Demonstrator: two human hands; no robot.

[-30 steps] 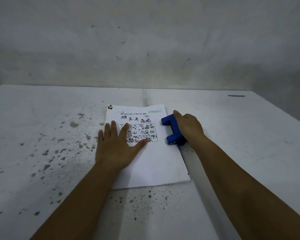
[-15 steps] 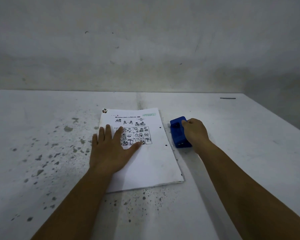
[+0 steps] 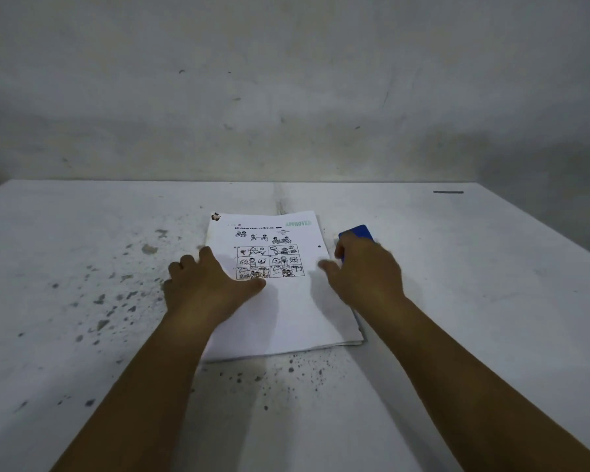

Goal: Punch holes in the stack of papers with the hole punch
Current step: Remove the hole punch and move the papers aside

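Note:
A stack of white papers (image 3: 286,311) lies on the table, its top sheet printed with cartoon panels and a green "APPROVED" stamp. One punched hole (image 3: 319,247) shows near its right edge. My left hand (image 3: 208,284) rests on the stack's left side, fingers bent at the left edge, thumb on the sheet. My right hand (image 3: 365,274) is blurred over the stack's right edge, thumb spread onto the paper, nothing in it. The blue hole punch (image 3: 356,231) stands on the table just behind that hand, mostly hidden by it.
The white table (image 3: 457,301) has dark paint specks on its left part and in front of the stack. A small dark mark (image 3: 448,192) lies at the far right corner. A grey wall (image 3: 286,97) rises behind the table's far edge.
My right hand pulled the punch off the stack's right edge, set it on the table beside the stack, let go and moved back to the paper. My left hand slid toward the left edge.

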